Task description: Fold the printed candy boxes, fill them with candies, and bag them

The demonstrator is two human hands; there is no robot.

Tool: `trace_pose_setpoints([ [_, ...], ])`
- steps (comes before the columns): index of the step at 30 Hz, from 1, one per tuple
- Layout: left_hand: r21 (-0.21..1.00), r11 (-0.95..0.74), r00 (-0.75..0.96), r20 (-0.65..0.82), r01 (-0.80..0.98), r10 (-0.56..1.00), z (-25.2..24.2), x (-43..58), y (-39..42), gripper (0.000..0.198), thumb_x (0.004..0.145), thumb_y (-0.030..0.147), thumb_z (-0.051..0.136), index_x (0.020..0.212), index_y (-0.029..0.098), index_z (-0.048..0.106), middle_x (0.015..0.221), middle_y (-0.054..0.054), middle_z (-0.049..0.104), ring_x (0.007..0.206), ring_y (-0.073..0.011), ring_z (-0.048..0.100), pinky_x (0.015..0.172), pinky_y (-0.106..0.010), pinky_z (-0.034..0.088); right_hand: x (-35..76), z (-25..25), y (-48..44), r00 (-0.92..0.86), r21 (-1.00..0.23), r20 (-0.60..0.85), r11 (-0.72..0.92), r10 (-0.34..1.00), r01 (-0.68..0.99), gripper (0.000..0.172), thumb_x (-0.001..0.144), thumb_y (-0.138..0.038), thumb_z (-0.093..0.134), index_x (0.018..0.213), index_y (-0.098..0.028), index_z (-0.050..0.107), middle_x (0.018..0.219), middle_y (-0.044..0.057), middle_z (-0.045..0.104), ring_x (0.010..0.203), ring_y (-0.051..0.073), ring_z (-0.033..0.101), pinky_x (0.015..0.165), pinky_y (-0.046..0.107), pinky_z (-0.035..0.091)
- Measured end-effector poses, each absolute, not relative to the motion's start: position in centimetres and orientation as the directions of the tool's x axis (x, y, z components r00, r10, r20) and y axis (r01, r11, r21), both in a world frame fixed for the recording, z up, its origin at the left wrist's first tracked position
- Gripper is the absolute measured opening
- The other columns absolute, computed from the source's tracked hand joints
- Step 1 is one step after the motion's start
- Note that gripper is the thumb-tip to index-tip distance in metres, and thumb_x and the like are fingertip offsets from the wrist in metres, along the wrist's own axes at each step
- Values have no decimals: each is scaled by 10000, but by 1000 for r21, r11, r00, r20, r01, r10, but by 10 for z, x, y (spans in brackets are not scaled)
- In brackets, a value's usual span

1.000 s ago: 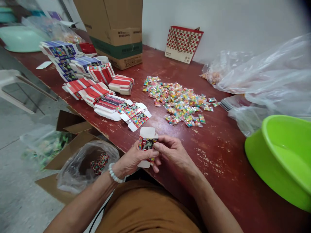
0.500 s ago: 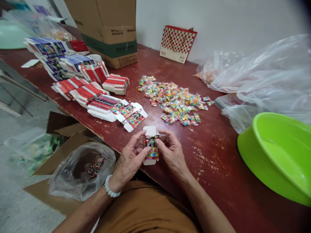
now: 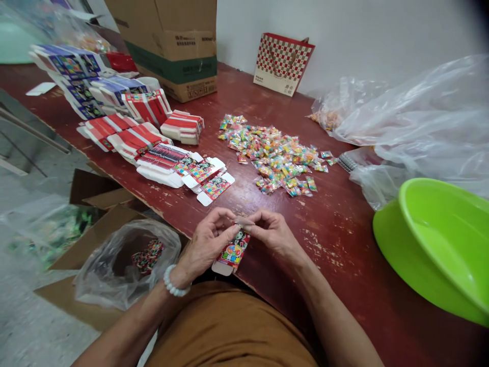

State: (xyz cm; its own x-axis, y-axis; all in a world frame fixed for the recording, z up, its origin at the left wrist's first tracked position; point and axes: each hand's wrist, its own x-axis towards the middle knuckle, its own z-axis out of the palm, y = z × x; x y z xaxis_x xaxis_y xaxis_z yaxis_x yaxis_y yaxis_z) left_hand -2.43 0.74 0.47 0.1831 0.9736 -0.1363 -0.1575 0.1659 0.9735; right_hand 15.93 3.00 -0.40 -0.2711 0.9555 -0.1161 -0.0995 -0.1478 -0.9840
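Between my hands is a small printed candy box point(image 3: 234, 251), red with colourful pictures, held over the table's front edge. My left hand point(image 3: 214, 235) pinches its top left side, and a beaded bracelet circles that wrist. With thumb and fingers, my right hand point(image 3: 270, 232) grips the top right corner. The box's upper flap is bent over at the fingertips, while a white flap sticks out at the lower end. Beyond my hands lie flat printed boxes point(image 3: 216, 187) and a pile of small wrapped candies point(image 3: 278, 158).
Bundled flat cartons point(image 3: 137, 140) are stacked on the left of the table. A large cardboard box point(image 3: 179, 56) and a checked paper bag point(image 3: 282, 63) stand behind. At right are a green basin point(image 3: 428, 255) and plastic bags point(image 3: 420, 122). Below left sits a plastic-lined carton point(image 3: 126, 265).
The candy box has tilted, its lower end swinging left and toward me. My fingers have moved to its top end, where the flap, earlier standing up, is now folded over.
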Motion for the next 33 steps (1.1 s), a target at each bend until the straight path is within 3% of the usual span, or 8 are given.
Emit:
trace_pose_setpoints([
  [5,801,502,396,-366,-326,842,2,-22,3,478,873,501,688,1228,224,526,856,-23,715,645,-168,701,583,-257,540,157,-4,20,-167,-982,146,163,975,96,106,856,-327,725,854,-228,764,807,26,685,692,155,615,622,274,489],
  [8,723,610,471,-436,-324,767,0,-18,1,540,916,637,529,1208,185,579,784,-52,712,479,-165,659,450,-255,503,156,0,17,-274,-946,214,269,938,181,135,907,-322,678,958,-246,778,949,62,743,859,196,678,777,331,529],
  [11,716,618,426,-472,-325,771,-1,-13,2,547,926,658,483,1137,173,623,707,-34,688,433,-143,624,408,-224,461,155,1,20,-276,-972,95,149,957,181,183,911,-365,668,935,-212,765,927,74,759,749,179,696,703,322,546],
  [17,797,553,358,-455,-245,815,0,-12,5,641,861,752,492,852,136,670,668,-56,684,434,-119,593,417,-209,434,147,6,32,-316,-971,-201,-231,927,-60,266,801,-426,749,839,-169,696,630,13,702,457,143,637,451,247,496],
  [21,842,492,354,-401,-222,845,-2,-16,7,658,855,754,501,837,129,704,681,-66,692,450,-116,584,439,-217,439,142,11,31,-259,-981,-164,-185,952,-55,187,793,-352,735,812,-168,708,598,9,697,442,135,628,445,238,496],
  [26,838,498,365,-402,-223,840,-7,-17,7,626,861,713,545,999,133,735,669,-58,693,431,-120,577,418,-215,420,144,14,27,-235,-988,9,44,972,146,78,813,-240,685,812,-182,738,705,20,749,483,121,647,457,220,481],
  [29,836,493,382,-385,-240,840,-6,-17,7,618,868,699,552,1051,136,730,670,-56,695,429,-117,574,418,-211,414,145,14,28,-215,-988,-30,4,976,157,83,808,-249,693,801,-180,740,680,18,745,494,118,637,466,215,472],
  [33,853,473,383,-370,-220,846,-2,-18,8,627,854,716,555,883,118,740,665,-69,691,429,-109,567,421,-210,419,143,11,30,-208,-991,-129,-131,969,4,161,769,-331,748,776,-173,716,718,39,747,505,137,635,480,250,504],
])
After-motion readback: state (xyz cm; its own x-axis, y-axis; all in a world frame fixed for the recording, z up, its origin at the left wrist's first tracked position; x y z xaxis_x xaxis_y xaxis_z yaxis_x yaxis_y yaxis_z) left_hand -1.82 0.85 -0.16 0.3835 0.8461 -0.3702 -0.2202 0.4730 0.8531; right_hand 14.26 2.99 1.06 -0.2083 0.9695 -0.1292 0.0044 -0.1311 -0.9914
